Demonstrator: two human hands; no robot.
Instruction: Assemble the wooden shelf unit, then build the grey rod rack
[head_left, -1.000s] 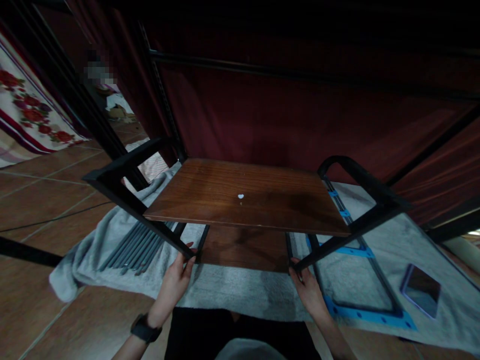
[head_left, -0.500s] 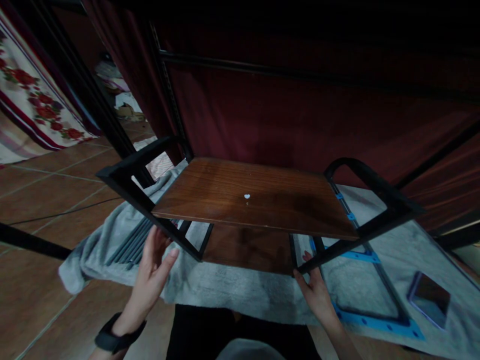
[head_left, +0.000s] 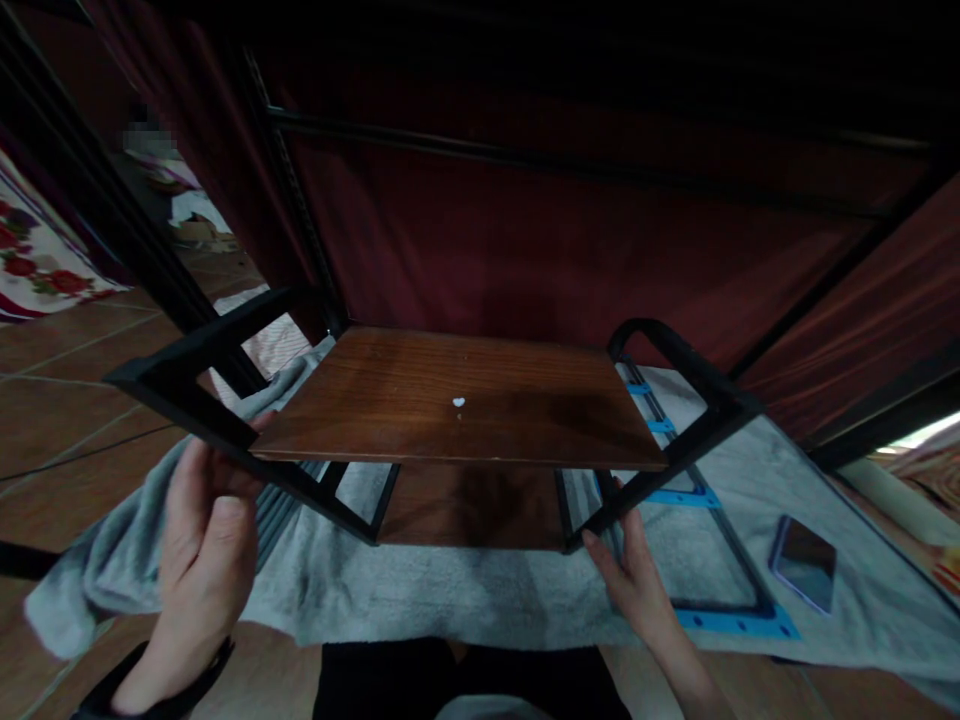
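A small two-tier shelf with black side frames and a brown wood-grain upper board (head_left: 465,400) stands in front of me. Its lower board (head_left: 465,505) is in shadow. At the left side frame (head_left: 225,430), my left hand (head_left: 206,545) is raised with the fingers partly behind the bar and the thumb apart from it. A dark band circles that wrist. My right hand (head_left: 634,575) pinches the lower front corner of the right side frame (head_left: 637,500), thumb in front and fingers partly hidden behind.
A grey blanket (head_left: 420,600) lies beneath the shelf. On it, to the right, are a black frame with blue strips (head_left: 739,620) and a phone (head_left: 804,562). Grey tubes (head_left: 281,515) lie at left, partly hidden. A dark red curtain (head_left: 562,260) hangs behind.
My left hand has moved left and up along the left side frame, away from its lower part. My right hand stays at the right frame's lower corner. The view has shifted right.
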